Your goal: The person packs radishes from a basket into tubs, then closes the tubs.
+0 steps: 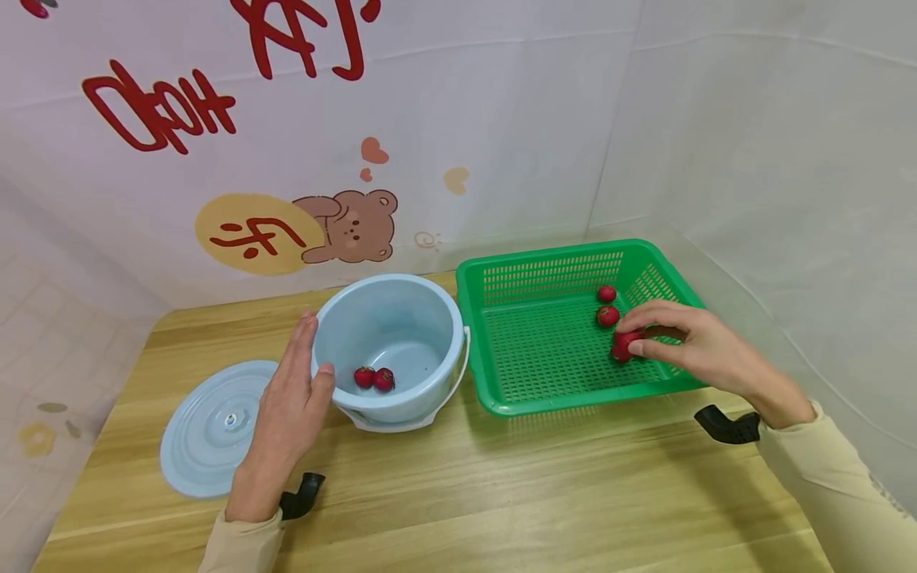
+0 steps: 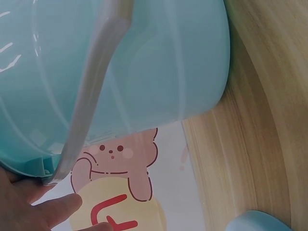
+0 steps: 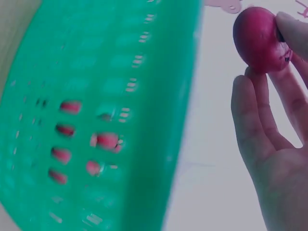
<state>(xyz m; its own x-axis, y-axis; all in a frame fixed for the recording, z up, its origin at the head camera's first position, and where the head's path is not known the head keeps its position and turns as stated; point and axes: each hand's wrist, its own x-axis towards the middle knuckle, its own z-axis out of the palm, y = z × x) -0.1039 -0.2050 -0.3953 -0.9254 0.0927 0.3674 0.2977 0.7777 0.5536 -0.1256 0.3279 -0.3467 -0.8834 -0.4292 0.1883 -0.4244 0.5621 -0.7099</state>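
Observation:
My right hand pinches a round red radish between thumb and fingertips. In the right wrist view the held radish shows above the rim of the green basket. Two more radishes lie in the basket just beyond the fingers, and red patches show through its slots in the right wrist view. My left hand touches the left side of a light blue bucket, its fingers extended along the rim. Two radishes lie side by side on the bucket's floor.
A round blue lid lies flat on the wooden table, left of the bucket and partly behind my left hand. The bucket's white handle hangs down at its front right. A printed cloth wall rises behind the table.

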